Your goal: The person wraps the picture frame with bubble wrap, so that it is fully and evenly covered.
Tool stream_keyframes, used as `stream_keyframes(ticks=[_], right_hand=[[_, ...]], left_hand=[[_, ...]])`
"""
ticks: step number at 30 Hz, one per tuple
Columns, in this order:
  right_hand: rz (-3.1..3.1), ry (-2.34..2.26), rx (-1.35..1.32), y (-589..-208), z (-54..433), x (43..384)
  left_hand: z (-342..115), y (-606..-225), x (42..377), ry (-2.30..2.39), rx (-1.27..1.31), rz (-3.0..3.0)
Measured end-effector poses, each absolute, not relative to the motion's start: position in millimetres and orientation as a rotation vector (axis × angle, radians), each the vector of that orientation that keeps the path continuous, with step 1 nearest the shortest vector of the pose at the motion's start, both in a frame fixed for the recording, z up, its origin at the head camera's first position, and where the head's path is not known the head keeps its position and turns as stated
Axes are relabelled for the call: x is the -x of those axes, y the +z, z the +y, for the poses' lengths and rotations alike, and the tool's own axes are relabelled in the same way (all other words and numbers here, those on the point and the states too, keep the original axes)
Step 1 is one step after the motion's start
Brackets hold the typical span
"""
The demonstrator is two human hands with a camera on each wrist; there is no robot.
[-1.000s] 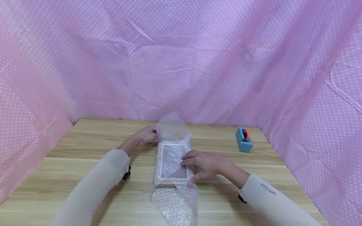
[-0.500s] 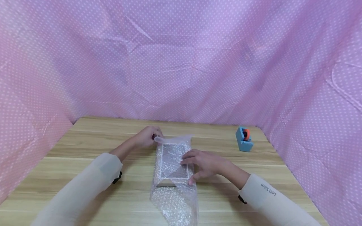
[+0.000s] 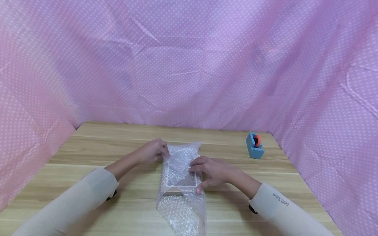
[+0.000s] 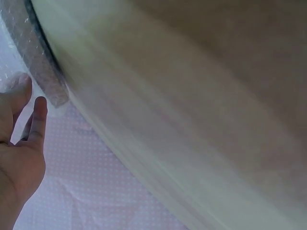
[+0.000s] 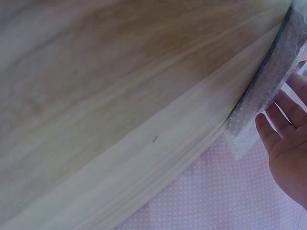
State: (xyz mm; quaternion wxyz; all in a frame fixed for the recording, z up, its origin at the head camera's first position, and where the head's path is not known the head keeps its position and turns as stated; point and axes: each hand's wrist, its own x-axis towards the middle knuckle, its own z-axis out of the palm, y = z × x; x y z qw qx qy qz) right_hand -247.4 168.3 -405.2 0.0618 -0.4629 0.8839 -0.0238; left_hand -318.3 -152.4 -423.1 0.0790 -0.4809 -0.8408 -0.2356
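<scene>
A pale wooden picture frame [image 3: 174,191] lies flat on a long sheet of bubble wrap [image 3: 182,214] in the middle of the table. The far flap [image 3: 182,156] of the wrap is folded down over the frame. My left hand [image 3: 163,153] pinches that flap at its left corner. My right hand [image 3: 206,172] lies flat on the wrap over the frame's right side, fingers straight, thumb at the near edge. The left wrist view shows my left hand [image 4: 21,143] by the wrapped frame edge [image 4: 45,76]. In the right wrist view my right hand [image 5: 288,143] sits by the wrapped edge [image 5: 268,86].
A blue tape dispenser [image 3: 254,146] with an orange roll stands at the back right of the wooden table [image 3: 88,157]. Pink dotted cloth [image 3: 189,65] walls the table on the left, back and right.
The far flap of bubble wrap stood upright a second ago; my left hand has brought it down and toward me over the frame. My right hand has stayed put.
</scene>
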Motion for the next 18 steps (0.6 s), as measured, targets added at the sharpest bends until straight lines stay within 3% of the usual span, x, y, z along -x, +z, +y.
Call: stream_keyframes(ticks=[18], right_hand=[[2.7, -0.153, 1.346, -404, 167, 248]], left_hand=[[-152, -423, 305, -0.597, 1.489, -2.52]])
